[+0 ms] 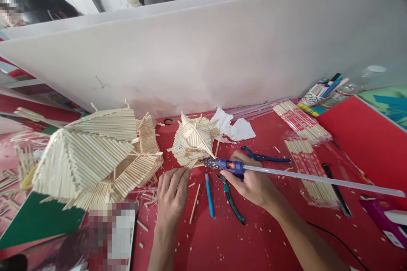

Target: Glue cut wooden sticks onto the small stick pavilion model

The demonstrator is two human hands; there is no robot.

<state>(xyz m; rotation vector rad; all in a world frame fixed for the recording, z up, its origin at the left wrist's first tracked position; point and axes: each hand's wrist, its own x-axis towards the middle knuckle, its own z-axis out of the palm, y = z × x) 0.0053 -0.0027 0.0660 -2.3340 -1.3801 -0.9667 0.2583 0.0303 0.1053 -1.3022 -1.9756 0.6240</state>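
Note:
In my right hand (251, 180) is a blue glue gun (229, 165), with a long clear glue stick (318, 181) running out of its back to the right. Its nozzle meets the near edge of a small roof-like model (194, 135) built of thin wooden sticks. At the model's front left edge, my left hand (173, 188) has its fingers curled together; whatever they pinch is hidden beneath them. Left of it stands a larger stick-built model (85, 156) with a tiered roof.
Teal-handled cutters (232, 203), a blue pen (209, 194) and blue pliers (265, 156) lie close by. Packs of chopsticks (313, 173), a black cutter knife (337, 190) and a pen cup (313, 95) are at right. A white partition (203, 55) rises behind torn tissue (241, 129).

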